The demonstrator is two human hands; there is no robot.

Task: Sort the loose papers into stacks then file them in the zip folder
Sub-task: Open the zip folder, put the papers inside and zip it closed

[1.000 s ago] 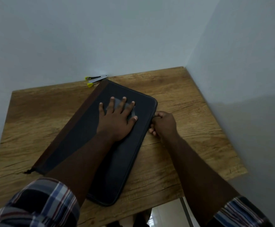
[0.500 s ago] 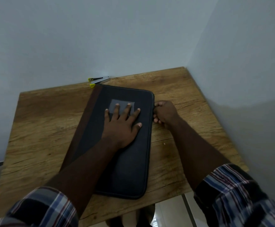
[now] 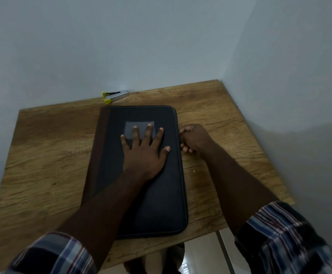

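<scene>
A dark zip folder [image 3: 161, 204] with a brown spine strip and a grey label patch lies closed on the wooden table [image 3: 42, 165], its long side running away from me. My left hand [image 3: 144, 151] rests flat on its cover, fingers spread, fingertips on the grey patch. My right hand [image 3: 194, 138] sits at the folder's right edge near the far corner, fingers curled against the zip seam; what they pinch is hidden. No loose papers show.
A yellow and silver stapler [image 3: 113, 95] lies at the table's far edge against the wall. Walls close the table in at the back and right. Tiled floor [image 3: 206, 252] shows below the near edge.
The folder has turned from a slant to lie straight along the table. My left hand stayed flat on it, and my right hand kept to the right edge.
</scene>
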